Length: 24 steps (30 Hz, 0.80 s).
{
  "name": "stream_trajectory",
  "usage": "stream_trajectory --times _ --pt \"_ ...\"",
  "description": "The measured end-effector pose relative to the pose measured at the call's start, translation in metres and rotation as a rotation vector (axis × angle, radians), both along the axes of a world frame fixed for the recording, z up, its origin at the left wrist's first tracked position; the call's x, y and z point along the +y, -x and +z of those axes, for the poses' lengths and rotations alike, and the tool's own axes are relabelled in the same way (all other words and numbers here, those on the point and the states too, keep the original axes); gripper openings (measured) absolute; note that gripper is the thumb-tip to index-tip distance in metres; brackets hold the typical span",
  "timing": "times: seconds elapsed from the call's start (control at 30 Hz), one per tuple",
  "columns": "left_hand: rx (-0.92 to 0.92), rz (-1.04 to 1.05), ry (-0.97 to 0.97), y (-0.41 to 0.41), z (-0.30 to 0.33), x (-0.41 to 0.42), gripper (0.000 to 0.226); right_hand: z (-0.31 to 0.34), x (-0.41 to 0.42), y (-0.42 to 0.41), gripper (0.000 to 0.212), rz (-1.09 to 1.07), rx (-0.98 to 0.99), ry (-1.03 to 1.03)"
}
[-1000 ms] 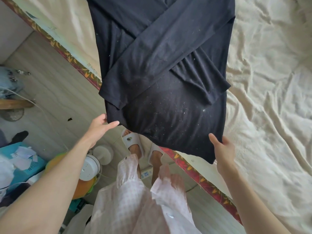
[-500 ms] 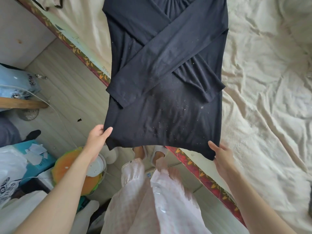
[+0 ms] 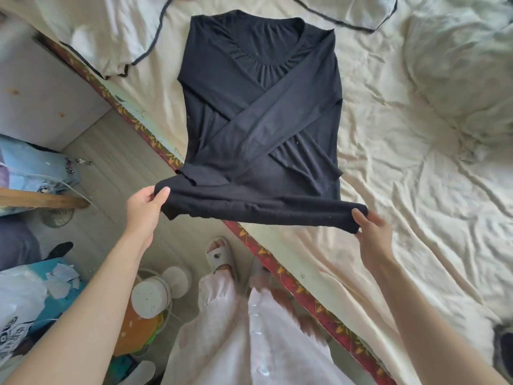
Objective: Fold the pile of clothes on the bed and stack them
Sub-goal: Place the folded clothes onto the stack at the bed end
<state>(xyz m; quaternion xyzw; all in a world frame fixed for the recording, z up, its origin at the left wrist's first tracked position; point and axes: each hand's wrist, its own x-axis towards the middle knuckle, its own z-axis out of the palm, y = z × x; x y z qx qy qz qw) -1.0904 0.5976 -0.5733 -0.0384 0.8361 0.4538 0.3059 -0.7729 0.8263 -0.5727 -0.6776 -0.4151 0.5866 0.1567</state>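
Now black top [image 3: 261, 107] lengthwise, collar away, hands [image 3: 256, 215] pinching hem

Bare sheet [image 3: 416, 190] right of shirt [image 3: 261, 112]; cream garment [image 3: 111, 37] crowds left.

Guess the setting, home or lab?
Most likely a home bedroom. A bed with a rumpled cream sheet bears the black top being folded, and a small white fan stands among bags on the wood-look floor beside it.
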Motion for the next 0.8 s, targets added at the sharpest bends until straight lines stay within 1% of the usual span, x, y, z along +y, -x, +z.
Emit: stream_trajectory --times 0.1,0.17,0.23,0.4,0.47,0.6,0.67,0.8 --pt "0.105 0.001 -0.016 0.015 0.006 0.031 0.008 0.006 0.030 0.023 0.017 0.014 0.068 -0.069" --pt "0.140 0.000 -0.034 0.028 0.007 0.051 0.006 0.008 0.050 0.040 0.015 0.012 0.090 -0.095" --pt "0.153 -0.009 -0.039 0.044 0.006 0.071 0.006 0.006 0.071 0.055 0.012 0.007 0.099 -0.107" --pt "0.150 0.005 -0.070 0.087 -0.005 0.126 0.003 0.003 0.123 0.095 0.016 -0.021 0.133 -0.130" --pt "0.138 0.007 -0.075 0.104 -0.011 0.149 0.006 0.000 0.144 0.111 0.015 -0.045 0.140 -0.124" --pt "0.088 0.018 -0.087 0.145 -0.026 0.190 0.019 -0.012 0.188 0.145 0.012 -0.103 0.166 -0.072" --pt "0.079 0.032 -0.097 0.166 -0.032 0.210 0.017 -0.018 0.211 0.164 0.011 -0.151 0.175 -0.070" --pt "0.073 0.034 -0.099 0.201 -0.044 0.246 0.022 -0.029 0.251 0.196 0.015 -0.142 0.152 -0.064"
